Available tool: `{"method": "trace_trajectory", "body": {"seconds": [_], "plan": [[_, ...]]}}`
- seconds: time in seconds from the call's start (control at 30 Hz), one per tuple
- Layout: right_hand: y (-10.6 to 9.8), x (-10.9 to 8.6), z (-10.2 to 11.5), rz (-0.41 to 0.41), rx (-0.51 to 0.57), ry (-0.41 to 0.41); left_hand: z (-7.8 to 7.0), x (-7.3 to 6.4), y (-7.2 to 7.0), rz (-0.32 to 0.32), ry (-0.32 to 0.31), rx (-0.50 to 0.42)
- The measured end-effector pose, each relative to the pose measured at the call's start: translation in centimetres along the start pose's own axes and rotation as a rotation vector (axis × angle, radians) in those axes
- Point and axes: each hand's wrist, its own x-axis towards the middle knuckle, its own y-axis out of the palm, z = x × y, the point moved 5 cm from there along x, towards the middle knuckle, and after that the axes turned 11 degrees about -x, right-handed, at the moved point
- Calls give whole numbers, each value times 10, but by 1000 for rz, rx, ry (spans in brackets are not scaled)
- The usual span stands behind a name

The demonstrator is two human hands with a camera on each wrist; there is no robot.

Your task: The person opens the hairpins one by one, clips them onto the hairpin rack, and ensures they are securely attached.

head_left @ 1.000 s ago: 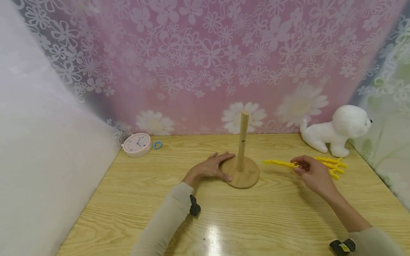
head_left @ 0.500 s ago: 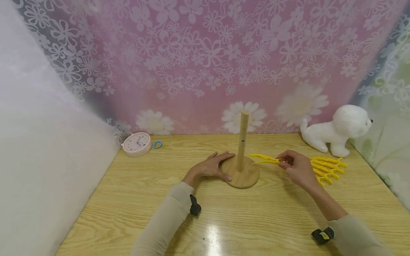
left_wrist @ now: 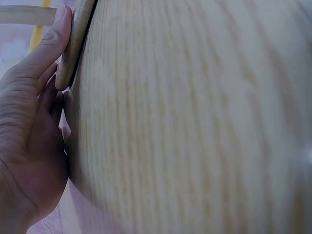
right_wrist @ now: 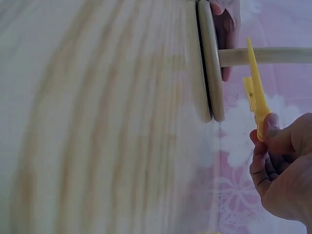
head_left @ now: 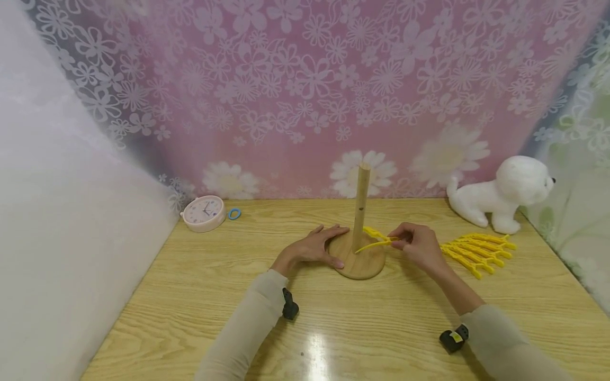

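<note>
A round wooden base [head_left: 364,269] carries an upright wooden post [head_left: 360,209] in the head view. My left hand [head_left: 312,247] holds the base's left edge, thumb on top and fingers spread along the far rim; the left wrist view shows that thumb [left_wrist: 51,41] on the disc. With thumb and fingertips, my right hand [head_left: 419,246] pinches the tail of a yellow hair clip [head_left: 388,241]. The clip's two prongs are spread apart, low by the post. In the right wrist view the clip [right_wrist: 258,97] overlaps the post; whether they touch, I cannot tell.
Several more yellow clips [head_left: 481,251] lie fanned out right of my right hand. A white plush dog [head_left: 500,193] sits at the back right. A pink clock [head_left: 204,214] and a blue ring [head_left: 234,214] lie at the back left. A flowered curtain [head_left: 286,106] hangs behind the table.
My right hand has drawn a yellow hair clip leftward from the fanned clips to the post, and its prongs have spread apart. The left hand stays on the base.
</note>
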Motion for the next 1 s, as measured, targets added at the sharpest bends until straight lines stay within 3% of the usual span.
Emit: {"method": "trace_trajectory", "body": {"seconds": [0.33, 1.0], "plan": [[18, 6, 14, 59, 21, -75, 1, 0, 2, -4, -33, -9], [28, 9, 16, 116, 43, -62, -3, -1, 0, 5, 3, -13]]}}
